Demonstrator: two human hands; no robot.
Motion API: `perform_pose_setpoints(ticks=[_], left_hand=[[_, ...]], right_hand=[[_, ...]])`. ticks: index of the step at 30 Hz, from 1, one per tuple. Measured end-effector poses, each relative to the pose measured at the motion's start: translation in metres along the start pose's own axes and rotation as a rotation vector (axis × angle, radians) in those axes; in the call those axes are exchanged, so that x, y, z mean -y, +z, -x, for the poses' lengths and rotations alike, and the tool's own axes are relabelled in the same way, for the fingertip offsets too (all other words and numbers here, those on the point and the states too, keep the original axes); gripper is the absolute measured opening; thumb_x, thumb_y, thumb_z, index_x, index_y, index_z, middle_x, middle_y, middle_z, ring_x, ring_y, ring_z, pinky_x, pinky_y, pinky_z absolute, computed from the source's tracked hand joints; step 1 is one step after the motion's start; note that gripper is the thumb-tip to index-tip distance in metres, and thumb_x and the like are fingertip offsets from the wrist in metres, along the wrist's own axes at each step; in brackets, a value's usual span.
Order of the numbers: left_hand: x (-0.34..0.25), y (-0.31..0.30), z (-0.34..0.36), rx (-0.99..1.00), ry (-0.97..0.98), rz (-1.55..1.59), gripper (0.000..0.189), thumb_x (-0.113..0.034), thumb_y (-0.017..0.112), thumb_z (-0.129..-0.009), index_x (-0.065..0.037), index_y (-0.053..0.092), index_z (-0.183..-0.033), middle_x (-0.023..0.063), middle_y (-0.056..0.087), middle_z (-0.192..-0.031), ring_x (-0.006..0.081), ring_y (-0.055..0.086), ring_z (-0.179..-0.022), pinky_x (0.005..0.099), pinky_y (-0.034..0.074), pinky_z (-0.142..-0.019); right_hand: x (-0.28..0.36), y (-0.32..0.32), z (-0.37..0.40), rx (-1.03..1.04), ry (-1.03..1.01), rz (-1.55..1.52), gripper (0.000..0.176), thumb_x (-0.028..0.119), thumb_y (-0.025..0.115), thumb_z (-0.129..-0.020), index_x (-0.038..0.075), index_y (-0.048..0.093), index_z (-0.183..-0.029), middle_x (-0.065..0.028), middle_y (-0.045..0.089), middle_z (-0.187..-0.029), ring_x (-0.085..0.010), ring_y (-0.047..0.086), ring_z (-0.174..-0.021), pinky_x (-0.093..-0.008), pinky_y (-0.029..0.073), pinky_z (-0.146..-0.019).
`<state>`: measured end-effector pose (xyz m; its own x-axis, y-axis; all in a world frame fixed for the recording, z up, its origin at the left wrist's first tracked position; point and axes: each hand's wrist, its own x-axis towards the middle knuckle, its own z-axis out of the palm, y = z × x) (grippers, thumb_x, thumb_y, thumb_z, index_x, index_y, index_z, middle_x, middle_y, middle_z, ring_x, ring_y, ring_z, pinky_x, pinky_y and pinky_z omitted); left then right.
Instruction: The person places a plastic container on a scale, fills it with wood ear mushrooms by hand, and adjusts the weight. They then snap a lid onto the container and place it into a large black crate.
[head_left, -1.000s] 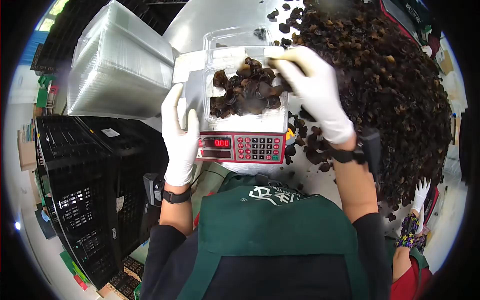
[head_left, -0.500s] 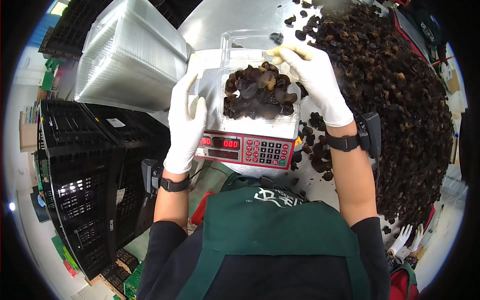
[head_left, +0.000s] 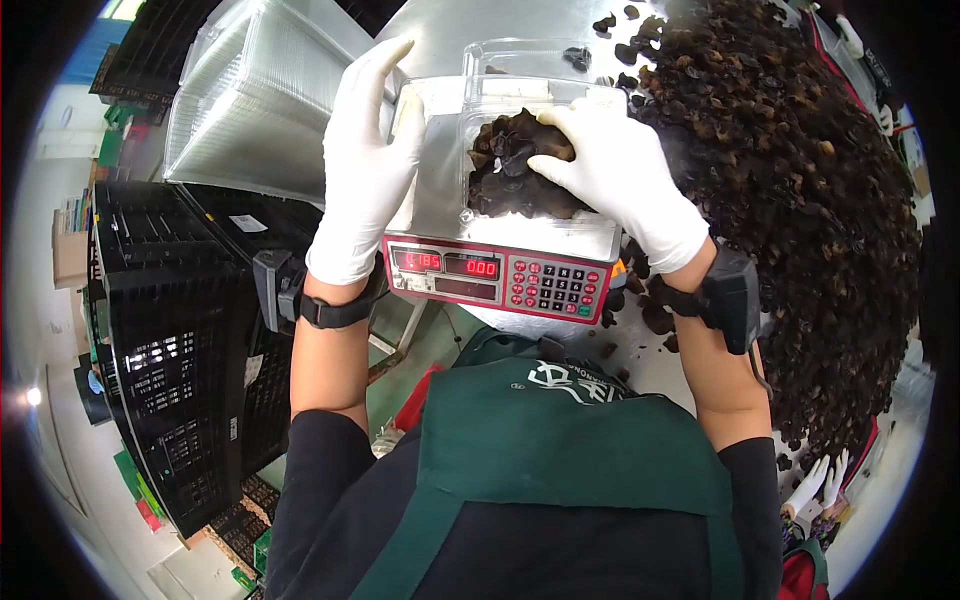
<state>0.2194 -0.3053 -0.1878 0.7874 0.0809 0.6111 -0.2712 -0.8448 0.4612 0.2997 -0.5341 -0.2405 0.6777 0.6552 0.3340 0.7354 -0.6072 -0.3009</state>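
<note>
Left hand: gloved left hand (head_left: 368, 165) above the left edge of the scale, long fingers extended and close together, thumb set apart; nothing visible between them.
Right hand: gloved right hand (head_left: 625, 170) over the tray, thumb and forefinger parted at the load – whether they pinch a piece cannot be told.
Load: dark fungus pieces (head_left: 510, 165), piled directly under the right thumb and forefinger, inside the transparent tray (head_left: 464, 150).
Scale: scale (head_left: 500, 277) below the tray; its panel is on the wearer's side of both hands' fingers, with red digits reading 0.185 and 0.00.
Tray stack: nested transparent trays (head_left: 250, 110), left of the left fingers.
Second container: transparent container (head_left: 500, 45), beyond the right fingertips, a dark piece visible within its outline.
Bulk heap: large dark heap (head_left: 790, 220), to the right of the right fingers, on the metal table (head_left: 430, 20).
Co-worker: two gloved hands (head_left: 810, 485) at the heap's near edge, well apart from the right fingers.
</note>
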Motion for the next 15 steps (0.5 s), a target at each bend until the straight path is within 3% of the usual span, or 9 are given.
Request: perform_pose_setpoints(ticks=[4,7,8,9,11,12,13,15], left_hand=[[0.002,0.009,-0.001,0.047,0.030,0.006,0.043,-0.005,0.059,-0.090,-0.007,0.058,-0.133,0.0156,0.060,-0.130,0.0319,0.057,-0.123,0.0391,0.044,-0.106],[0.001,0.016,0.004,0.078,-0.032,-0.002,0.040,-0.008,0.060,-0.094,-0.006,0.058,-0.134,0.0132,0.060,-0.132,0.0262,0.056,-0.126,0.0367,0.041,-0.109],[0.003,0.017,0.004,0.090,-0.030,-0.016,0.039,-0.009,0.060,-0.094,-0.005,0.058,-0.133,0.0140,0.061,-0.131,0.0272,0.057,-0.125,0.0365,0.041,-0.108],[0.006,0.019,0.004,0.100,-0.031,-0.017,0.039,-0.009,0.060,-0.094,-0.005,0.058,-0.133,0.0140,0.061,-0.131,0.0273,0.057,-0.124,0.0364,0.042,-0.107],[0.010,0.021,0.003,0.120,-0.034,-0.018,0.039,-0.009,0.060,-0.094,-0.005,0.059,-0.133,0.0139,0.061,-0.130,0.0275,0.058,-0.123,0.0364,0.042,-0.107],[0.012,0.022,0.000,0.129,-0.031,-0.029,0.039,-0.009,0.060,-0.094,-0.006,0.059,-0.133,0.0141,0.061,-0.129,0.0274,0.058,-0.122,0.0360,0.043,-0.106],[0.015,0.022,-0.003,0.138,-0.029,-0.042,0.039,-0.009,0.060,-0.093,-0.006,0.059,-0.132,0.0142,0.062,-0.128,0.0272,0.059,-0.121,0.0356,0.043,-0.105],[0.021,0.024,-0.010,0.166,-0.031,-0.089,0.040,-0.011,0.060,-0.093,-0.007,0.059,-0.132,0.0147,0.063,-0.126,0.0276,0.060,-0.119,0.0349,0.045,-0.103]], right_hand=[[-0.001,0.014,0.000,-0.023,-0.025,-0.051,0.026,0.028,0.069,-0.087,0.013,0.069,-0.109,-0.0097,0.068,-0.101,-0.0278,0.068,-0.090,-0.0367,0.054,-0.078],[-0.006,0.002,-0.001,-0.112,0.069,-0.078,0.020,0.023,0.065,-0.090,0.010,0.069,-0.105,-0.0109,0.069,-0.097,-0.0299,0.068,-0.089,-0.0369,0.054,-0.078],[-0.011,-0.002,-0.002,-0.124,0.096,-0.243,0.020,0.023,0.064,-0.089,0.010,0.070,-0.103,-0.0120,0.067,-0.091,-0.0284,0.064,-0.093,-0.0396,0.053,-0.080],[-0.018,-0.006,-0.002,-0.116,0.106,-0.372,0.023,0.021,0.063,-0.091,0.007,0.070,-0.107,-0.0137,0.069,-0.096,-0.0282,0.065,-0.091,-0.0367,0.054,-0.079],[-0.024,-0.019,0.005,-0.084,0.249,-0.671,0.024,0.018,0.062,-0.092,0.004,0.069,-0.111,-0.0125,0.070,-0.094,-0.0240,0.066,-0.085,-0.0330,0.052,-0.078],[-0.025,-0.034,0.009,-0.006,0.320,-0.815,0.024,0.015,0.061,-0.093,0.004,0.069,-0.112,-0.0063,0.068,-0.087,-0.0145,0.061,-0.071,-0.0263,0.048,-0.068],[-0.022,-0.051,0.016,0.063,0.514,-0.969,0.024,0.013,0.059,-0.095,0.003,0.068,-0.114,-0.0012,0.063,-0.082,-0.0053,0.050,-0.061,-0.0199,0.040,-0.057],[-0.041,-0.052,0.041,0.018,0.561,-1.105,0.026,0.011,0.055,-0.096,0.000,0.067,-0.117,-0.0005,0.061,-0.081,-0.0015,0.041,-0.055,-0.0175,0.030,-0.050]])
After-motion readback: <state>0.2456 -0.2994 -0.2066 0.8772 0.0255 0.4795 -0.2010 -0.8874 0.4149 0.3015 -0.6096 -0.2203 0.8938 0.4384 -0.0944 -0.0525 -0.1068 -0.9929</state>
